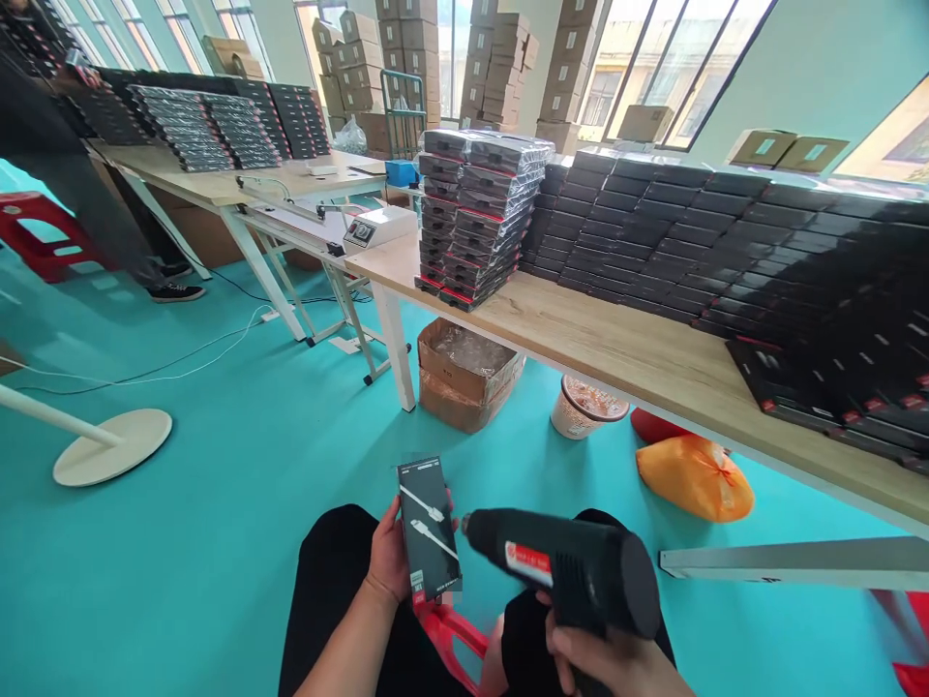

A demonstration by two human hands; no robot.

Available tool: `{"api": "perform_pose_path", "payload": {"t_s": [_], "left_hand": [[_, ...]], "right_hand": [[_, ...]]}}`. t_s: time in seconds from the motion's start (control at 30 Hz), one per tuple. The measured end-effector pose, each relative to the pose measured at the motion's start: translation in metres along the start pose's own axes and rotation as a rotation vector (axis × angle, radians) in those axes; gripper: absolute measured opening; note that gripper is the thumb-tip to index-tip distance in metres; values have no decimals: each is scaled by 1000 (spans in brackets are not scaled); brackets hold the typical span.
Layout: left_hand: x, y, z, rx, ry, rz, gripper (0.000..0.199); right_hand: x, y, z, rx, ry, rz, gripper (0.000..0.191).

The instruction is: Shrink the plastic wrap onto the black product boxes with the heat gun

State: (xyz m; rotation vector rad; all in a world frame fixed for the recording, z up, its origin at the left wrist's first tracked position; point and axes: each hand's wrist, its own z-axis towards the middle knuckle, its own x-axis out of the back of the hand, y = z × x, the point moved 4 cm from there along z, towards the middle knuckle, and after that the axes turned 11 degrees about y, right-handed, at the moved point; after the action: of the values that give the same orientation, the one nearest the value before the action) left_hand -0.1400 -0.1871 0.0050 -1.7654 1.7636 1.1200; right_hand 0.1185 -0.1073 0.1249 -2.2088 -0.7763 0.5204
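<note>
Surface (587, 319): dark stacks (653, 232) upper right, seemingly bare; film-wrapped stack (475, 208) upper centre, looked done. My right grip (591, 658) clenched the heat gun (573, 557), lower right; my left grip (390, 557) grasped a cable box (428, 528), lower centre, apparently unfinished.

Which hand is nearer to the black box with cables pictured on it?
Left. The left hand holds the black box; the right hand is apart from it, off to its right, gripping the heat gun.
</note>
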Motion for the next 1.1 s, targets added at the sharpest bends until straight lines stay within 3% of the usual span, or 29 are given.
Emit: {"api": "perform_pose_path", "payload": {"t_s": [0.2,0.37,0.57,0.73,0.93,1.1], "left_hand": [[-3,-2,-5,51,3,49,61],[0,0,-4,38,17,64,61],[0,0,2,41,-20,52,60],[-3,1,-1,21,-17,22,62],[-1,5,1,-25,-41,-27,60],[-1,7,3,-30,-41,-68,60]], "right_hand": [[-17,-31,-2,85,-18,-30,43],[-17,-38,-13,-36,-33,-204,13],[-25,-57,-7,103,22,-261,27],[-23,-50,-16,-63,10,-461,6],[-33,-59,-15,69,71,-389,23],[-37,-38,-24,-76,-39,-339,14]]}}
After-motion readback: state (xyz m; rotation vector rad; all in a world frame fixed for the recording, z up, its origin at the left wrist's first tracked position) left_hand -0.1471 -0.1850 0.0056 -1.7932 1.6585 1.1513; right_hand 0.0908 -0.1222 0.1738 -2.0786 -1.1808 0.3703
